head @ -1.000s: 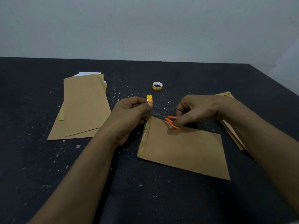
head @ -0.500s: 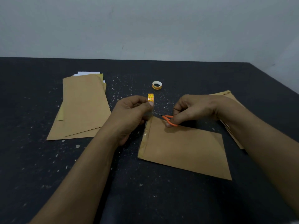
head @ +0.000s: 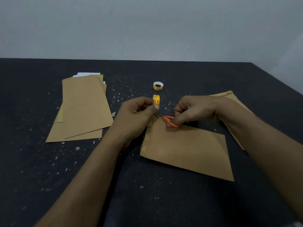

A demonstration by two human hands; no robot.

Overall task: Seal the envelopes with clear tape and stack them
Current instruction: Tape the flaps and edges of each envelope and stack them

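One brown envelope point(head: 188, 151) — flat, glossy tape point(head: 148, 136) along one short edge

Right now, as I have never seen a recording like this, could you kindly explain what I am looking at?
There is no machine here: a camera worn on a person's head looks down at their two bare hands. On the dark table lies a brown envelope, with a pile of envelopes to its left, a second pile partly behind the right arm, and a spare tape roll farther back. The left hand pinches a small tape roll; the right hand holds orange-handled scissors beside it.
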